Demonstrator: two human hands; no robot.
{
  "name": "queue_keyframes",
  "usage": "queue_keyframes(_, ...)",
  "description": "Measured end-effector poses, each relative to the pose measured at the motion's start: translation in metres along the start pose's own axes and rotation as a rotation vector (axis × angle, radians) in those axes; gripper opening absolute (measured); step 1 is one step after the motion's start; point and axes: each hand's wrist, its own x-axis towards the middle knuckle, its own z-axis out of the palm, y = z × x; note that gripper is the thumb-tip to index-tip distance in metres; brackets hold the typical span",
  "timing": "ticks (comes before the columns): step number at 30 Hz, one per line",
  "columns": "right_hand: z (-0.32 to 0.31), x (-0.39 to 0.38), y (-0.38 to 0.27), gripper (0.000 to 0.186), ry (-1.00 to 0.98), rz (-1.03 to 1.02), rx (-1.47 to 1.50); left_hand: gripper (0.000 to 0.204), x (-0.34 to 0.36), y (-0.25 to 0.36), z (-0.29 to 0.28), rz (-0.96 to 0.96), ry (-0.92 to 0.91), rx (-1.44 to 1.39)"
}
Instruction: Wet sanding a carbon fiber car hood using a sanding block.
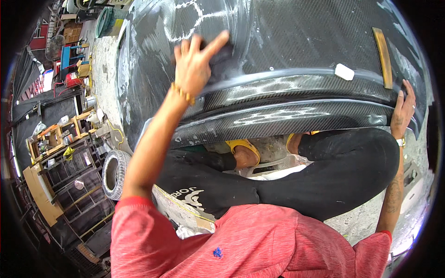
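Note:
A large black carbon-fibre car body panel [296,41] lies in front of me, with chalk outlines and pale scuffs on it. My left hand [194,65] presses a dark pad [221,58] against the panel's surface, index finger stretched out. A beaded bracelet sits on that wrist. My right hand [404,109] grips the panel's lower edge at the far right, near a yellow strip [383,55] lying on the panel. A small white block [344,72] rests on the panel's ridge between my hands.
I crouch in black trousers and yellow sandals [244,149] under the panel's lip. A tyre [113,172] stands at the left, beside wooden shelving [55,139] with clutter. Concrete floor [366,220] shows at the lower right.

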Motion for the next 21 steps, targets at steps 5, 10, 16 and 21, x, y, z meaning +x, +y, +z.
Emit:
queue_keyframes(5, 0.004, -0.002, -0.002, 0.04, 0.05, 0.041, 0.047, 0.058, 0.132, -0.032, 0.028, -0.229, 0.107, -0.056)
queue_keyframes(10, 0.004, -0.001, -0.001, 0.041, 0.048, 0.002, 0.039, 0.071, 0.05, 0.014, 0.007, -0.19, 0.067, -0.02)
queue_keyframes(16, -0.001, 0.002, -0.006, 0.04, 0.047, 0.003, 0.074, 0.087, 0.007, 0.013, 0.002, -0.043, 0.014, -0.036)
queue_keyframes(21, -0.004, 0.006, -0.02, 0.039, 0.073, 0.042, 0.117, 0.059, 0.141, -0.035, 0.034, -0.136, 0.171, -0.1)
